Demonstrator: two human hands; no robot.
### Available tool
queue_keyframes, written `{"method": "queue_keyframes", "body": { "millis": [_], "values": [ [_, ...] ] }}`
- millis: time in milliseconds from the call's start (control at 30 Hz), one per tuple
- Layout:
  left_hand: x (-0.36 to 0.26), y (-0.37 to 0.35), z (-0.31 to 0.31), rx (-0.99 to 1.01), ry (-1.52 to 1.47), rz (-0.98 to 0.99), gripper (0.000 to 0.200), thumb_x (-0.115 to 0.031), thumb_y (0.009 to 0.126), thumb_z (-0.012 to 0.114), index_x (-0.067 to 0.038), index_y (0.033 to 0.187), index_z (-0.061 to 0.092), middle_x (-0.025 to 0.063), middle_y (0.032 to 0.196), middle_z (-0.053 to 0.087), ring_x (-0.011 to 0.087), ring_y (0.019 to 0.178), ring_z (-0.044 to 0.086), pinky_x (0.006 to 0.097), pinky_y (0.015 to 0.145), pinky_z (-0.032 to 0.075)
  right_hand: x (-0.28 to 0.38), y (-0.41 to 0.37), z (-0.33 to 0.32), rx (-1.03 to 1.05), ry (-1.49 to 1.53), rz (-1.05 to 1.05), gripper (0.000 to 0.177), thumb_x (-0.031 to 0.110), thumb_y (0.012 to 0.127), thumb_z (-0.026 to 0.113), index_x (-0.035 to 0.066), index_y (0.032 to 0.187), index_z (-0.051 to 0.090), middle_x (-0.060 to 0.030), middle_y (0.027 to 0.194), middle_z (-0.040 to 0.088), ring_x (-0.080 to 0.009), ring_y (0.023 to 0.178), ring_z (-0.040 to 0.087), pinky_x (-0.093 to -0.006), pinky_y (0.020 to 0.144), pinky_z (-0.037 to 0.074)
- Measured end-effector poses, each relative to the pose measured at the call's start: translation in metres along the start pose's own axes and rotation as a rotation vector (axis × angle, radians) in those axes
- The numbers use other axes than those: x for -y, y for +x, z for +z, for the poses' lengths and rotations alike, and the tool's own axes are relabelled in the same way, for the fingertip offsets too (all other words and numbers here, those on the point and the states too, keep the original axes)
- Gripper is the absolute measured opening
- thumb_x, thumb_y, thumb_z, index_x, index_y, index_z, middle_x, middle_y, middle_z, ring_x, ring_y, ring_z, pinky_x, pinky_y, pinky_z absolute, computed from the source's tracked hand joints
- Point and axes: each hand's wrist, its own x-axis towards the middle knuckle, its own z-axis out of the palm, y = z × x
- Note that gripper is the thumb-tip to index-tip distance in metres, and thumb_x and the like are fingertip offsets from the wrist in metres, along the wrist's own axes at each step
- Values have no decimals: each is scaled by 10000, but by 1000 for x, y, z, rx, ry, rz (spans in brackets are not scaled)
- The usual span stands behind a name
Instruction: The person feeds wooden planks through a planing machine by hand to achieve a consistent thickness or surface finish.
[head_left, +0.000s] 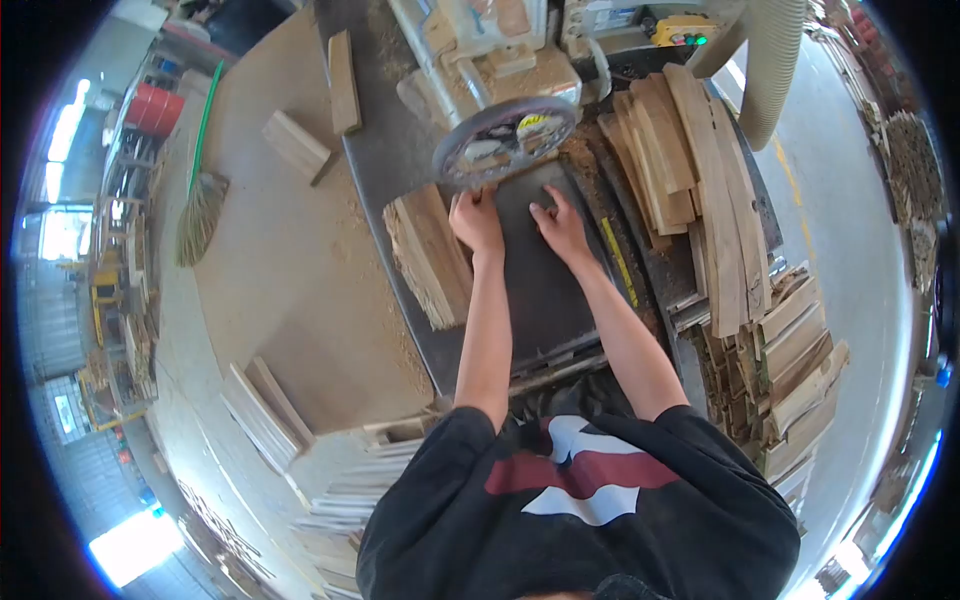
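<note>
My left hand (478,224) rests over the dark metal machine table (545,290), its fingers curled together right below the rim of a large handwheel (505,140). What those fingers hold, if anything, is hidden. Beside it on the table lies a thick wooden board (430,255) with a rough bark edge. To the right, my right hand (563,228) is close over the same table, thumb and index finger apart, with nothing seen between them. The handwheel belongs to a dusty machine (510,75) in front of me.
Boards are stacked (660,150) on the right, with more rough-edged offcuts (800,350) below. A yellow scale strip (619,262) runs along the table. Loose wood blocks (297,145) and a green-handled broom (200,210) are on the left. A hose (775,80) hangs at the upper right.
</note>
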Motion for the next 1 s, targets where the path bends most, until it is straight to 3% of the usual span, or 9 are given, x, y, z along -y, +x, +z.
{"method": "queue_keyframes", "body": {
  "millis": [133, 233, 300, 400, 500, 633, 700, 833, 1000],
  "values": [
    [-5, 22, -23, 88, -216, -264, 284, -239, 784, 871, 19, 779, 755, 144, 710, 681, 299, 651, 672, 399, 666, 532, -8, -16, -5, 96, 120, 2, 485, 309, 979, 667, 32, 1371, 599, -79, 743, 664, -167, 699, 649, -332, 682, 495],
    [-4, 7, -87, 180, -202, -158, 372, -324, 796, 873, -2, 955, 772, 174, 974, 739, 300, 906, 707, 413, 832, 536, -10, -30, -16, 173, 188, 0, 409, 318, 997, 657, 16, 1273, 649, -55, 729, 651, -133, 692, 626, -311, 662, 480],
    [8, -27, -130, -164, 370, -90, 575, -399, 809, 858, -61, 1250, 711, 198, 1349, 636, 343, 1242, 585, 488, 1056, 428, -9, -53, -22, 166, 142, -17, 377, 323, 1005, 653, 3, 1204, 682, -47, 721, 647, -121, 691, 618, -304, 653, 473],
    [59, -79, -152, 155, 418, -278, 773, -475, 814, 836, -109, 1447, 585, 209, 1599, 404, 390, 1473, 348, 564, 1167, 270, -5, -80, -37, 233, -29, -61, 409, 400, 999, 654, 0, 1008, 741, -46, 662, 630, -113, 656, 614, -299, 629, 466],
    [71, -109, -152, 174, 259, -37, 818, -513, 800, 822, -99, 1458, 566, 254, 1595, 397, 404, 1505, 316, 589, 1160, 264, -5, -121, -47, 577, -103, 224, 624, 594, 972, 617, 1, 849, 764, -57, 577, 608, -129, 564, 593, -309, 567, 459],
    [25, -131, -144, 643, 206, 159, 1084, -463, 733, 864, -33, 1583, 348, 309, 1667, 181, 437, 1568, 138, 580, 1216, 174, -23, -170, -59, 875, 12, 562, 807, 730, 985, 470, -12, 934, 780, -67, 607, 636, -105, 465, 515, -279, 441, 369],
    [11, -142, -131, 955, 67, 156, 1290, -395, 670, 884, 30, 1616, 118, 345, 1673, 8, 471, 1574, -10, 601, 1238, 95, -19, -184, -68, 681, 247, 789, 751, 693, 1006, 475, -4, 1011, 756, -48, 651, 622, -106, 458, 468, -261, 436, 333],
    [-9, -146, -118, 1055, 115, 258, 1319, -395, 714, 887, 41, 1618, 32, 331, 1678, -48, 459, 1574, -73, 586, 1249, 52, -38, -204, -70, 344, 498, 775, 603, 574, 1046, 511, 9, 1079, 721, -36, 698, 607, -92, 458, 431, -262, 426, 296],
    [-6, -147, -81, 896, 48, 371, 1090, -348, 750, 872, 10, 1586, 270, 336, 1668, 98, 478, 1568, 53, 587, 1234, 136, -36, -182, -64, -66, 649, 579, 324, 400, 1063, 570, 83, 1034, 623, -12, 678, 569, -82, 480, 450, -256, 424, 280]
  ]
}}
